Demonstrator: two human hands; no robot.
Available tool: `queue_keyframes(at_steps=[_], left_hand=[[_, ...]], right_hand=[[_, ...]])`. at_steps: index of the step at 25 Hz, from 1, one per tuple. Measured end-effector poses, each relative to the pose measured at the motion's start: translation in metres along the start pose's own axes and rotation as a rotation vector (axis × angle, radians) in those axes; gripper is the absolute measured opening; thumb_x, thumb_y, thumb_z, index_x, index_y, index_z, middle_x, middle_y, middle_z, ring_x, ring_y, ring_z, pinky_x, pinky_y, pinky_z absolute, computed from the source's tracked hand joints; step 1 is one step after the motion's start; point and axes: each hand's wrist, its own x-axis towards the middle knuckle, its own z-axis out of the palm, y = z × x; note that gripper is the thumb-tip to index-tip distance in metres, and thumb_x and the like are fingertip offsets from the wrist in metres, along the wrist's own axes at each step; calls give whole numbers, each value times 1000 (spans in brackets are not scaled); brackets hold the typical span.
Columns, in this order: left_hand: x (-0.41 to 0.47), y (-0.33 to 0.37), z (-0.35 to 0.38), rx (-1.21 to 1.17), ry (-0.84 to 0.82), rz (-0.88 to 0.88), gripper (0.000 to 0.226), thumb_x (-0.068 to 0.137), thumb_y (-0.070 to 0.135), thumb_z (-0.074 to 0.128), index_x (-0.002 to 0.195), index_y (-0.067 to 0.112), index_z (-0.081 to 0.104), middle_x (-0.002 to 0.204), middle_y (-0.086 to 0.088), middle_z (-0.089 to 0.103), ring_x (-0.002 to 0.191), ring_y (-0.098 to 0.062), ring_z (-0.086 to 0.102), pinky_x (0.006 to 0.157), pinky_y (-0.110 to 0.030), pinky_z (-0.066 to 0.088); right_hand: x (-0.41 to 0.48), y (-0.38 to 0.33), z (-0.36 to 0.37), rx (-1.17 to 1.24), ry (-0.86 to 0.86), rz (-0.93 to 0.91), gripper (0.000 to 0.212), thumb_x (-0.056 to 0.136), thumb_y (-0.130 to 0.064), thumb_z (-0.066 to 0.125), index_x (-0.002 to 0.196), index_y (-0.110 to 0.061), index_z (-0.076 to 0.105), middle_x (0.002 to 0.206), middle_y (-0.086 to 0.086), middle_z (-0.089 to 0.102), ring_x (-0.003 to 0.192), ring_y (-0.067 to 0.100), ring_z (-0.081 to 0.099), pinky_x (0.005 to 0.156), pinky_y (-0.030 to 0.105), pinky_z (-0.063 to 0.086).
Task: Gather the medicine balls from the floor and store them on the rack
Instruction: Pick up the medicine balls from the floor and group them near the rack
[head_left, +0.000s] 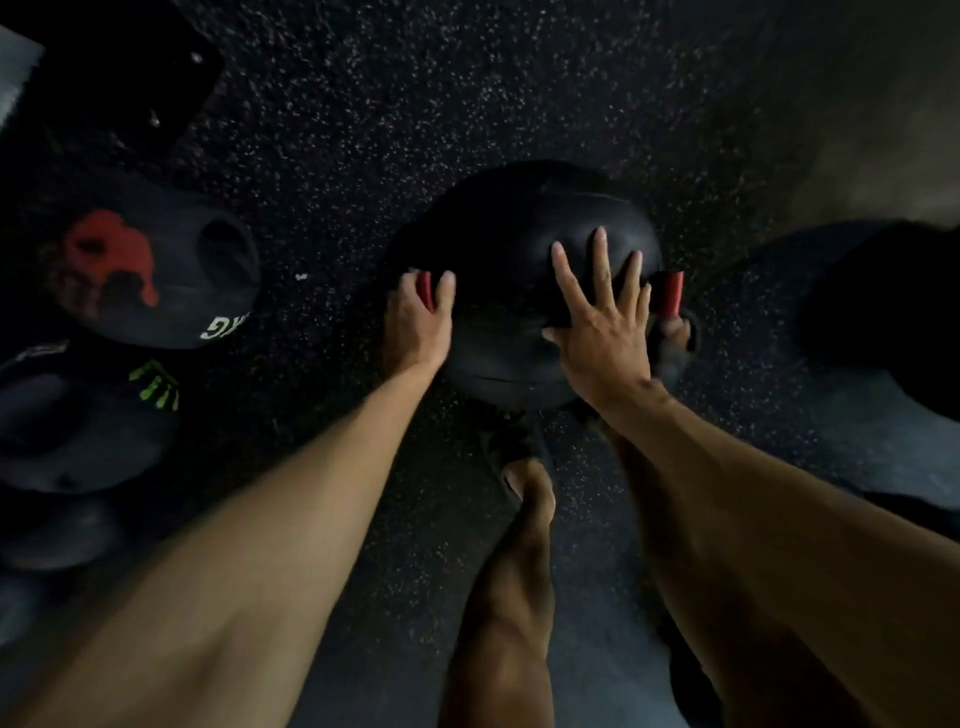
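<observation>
Your left hand (421, 322) has its fingers curled round a red handle (426, 291) on the side of the black ball (498, 228). Your right hand (602, 322) lies spread on the top of the same ball, fingers straight and apart, gripping nothing. The second red handle (670, 293) stands just outside that hand's little finger, untouched. The ball sits on the speckled floor (363, 130), just beyond your foot (524, 483).

You look to be at the pick-up: one side is taken, the other is not. The next move likely calls for sliding your right hand off the top and down onto the free handle, then lifting evenly with both arms. The ball is probably heavy, so keep your toes out from under it. No rack shows here, so you will have to turn and find it.

Well out from your left hand lies another ball (150, 275) with a worn red patch and white letters that seem to read "KG", partly cut off. Nearer you on that side, a third ball (78, 415) carries green marks too blurred to read. The ball you hold shows no writing.
</observation>
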Motion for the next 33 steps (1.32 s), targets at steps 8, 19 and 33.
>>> queue_keyframes(at_steps=[8,19,33], left_hand=[[-49,31,28,98,-59,103,130,70,72,72,157,32,-16,164,-19,-17,151,-42,-2,116,-63,19],[80,33,-69,-210,46,-292,94,82,67,65,157,40,16,163,-11,21,146,-36,29,114,-53,34],[75,33,-113,-227,153,-250,111,84,70,59,159,28,-12,165,-21,-7,151,-45,6,117,-59,21]], right_hand=[[124,-62,-67,-139,-161,37,86,98,-43,60,161,-40,1,170,7,-9,150,55,2,121,66,9],[153,-63,-94,-176,-42,-602,88,90,-44,70,160,-15,24,168,20,7,157,35,1,127,52,10],[251,-296,-89,-284,-244,-487,82,99,-46,57,163,-24,11,170,11,-1,157,30,-5,127,50,7]])
